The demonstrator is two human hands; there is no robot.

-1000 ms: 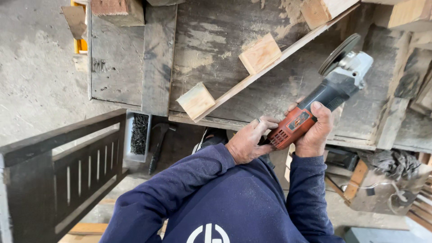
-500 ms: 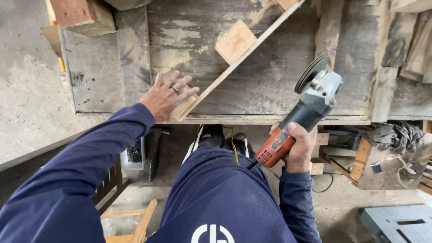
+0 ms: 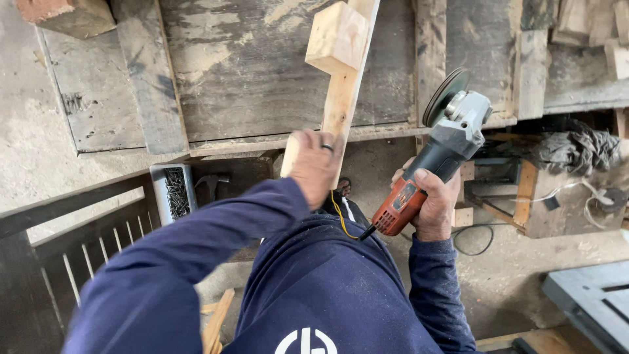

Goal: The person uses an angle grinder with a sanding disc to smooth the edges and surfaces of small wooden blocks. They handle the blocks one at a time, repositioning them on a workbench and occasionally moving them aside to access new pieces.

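Grinder (image 3: pixel 436 154), red at the handle and grey at the head, was gripped in the right hand (image 3: pixel 436 206), fingers wrapped round its body. Its disc (image 3: pixel 444 96) stood on edge, just right of the slat and close above the table's front edge. A cable with a yellow wire ran from the handle's end down toward the person's chest.

The left hand (image 3: pixel 313 164) was closed round the near end of a pale wooden slat (image 3: pixel 343 98), a ring showing on one finger. This slat ran away from the hand over the worn grey table (image 3: pixel 242 72), with a small wooden block (image 3: pixel 335 37) fixed to its left side farther along.

Left of the slat, below the table's edge, stood a box of nails (image 3: pixel 175 191). Beyond that, a dark slatted panel (image 3: pixel 72 249) leaned at the lower left. Right of the grinder lay a heap of grey rope (image 3: pixel 576 147).
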